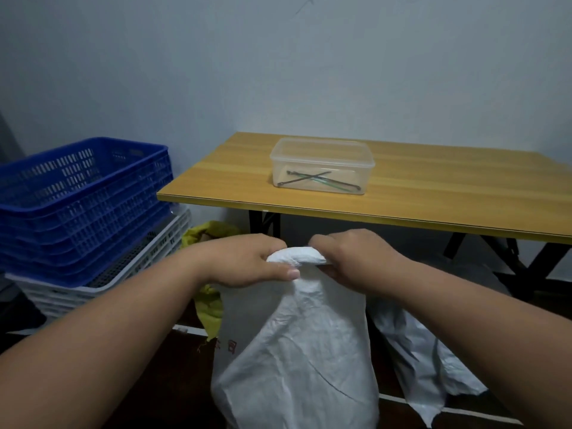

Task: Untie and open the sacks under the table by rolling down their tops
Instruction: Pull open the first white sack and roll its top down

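Right now both of my hands are clamped on the twisted top of the white sack (297, 351) — my left hand (247, 263) has its fingers curled over the bunched roll of fabric with the thumb pressed under it, and my right hand (349, 257) grips the other end of that same roll, knuckles up. Between them the gathered neck arches in a short white hump, and below it the cloth narrows, then spreads out into the wrinkled body of the sack, which stands upright on the floor just in front of the table (433, 193). Behind my left wrist a yellow sack (210, 308) shows, partly hidden. To the right, under my right forearm, another white sack (424, 360) lies slumped. On the wooden tabletop sits a clear plastic box (322, 165) holding a few thin ties — crossed over each other. Off to the left, blue crates (83, 205) are stacked on white crates (93, 289) against the wall.
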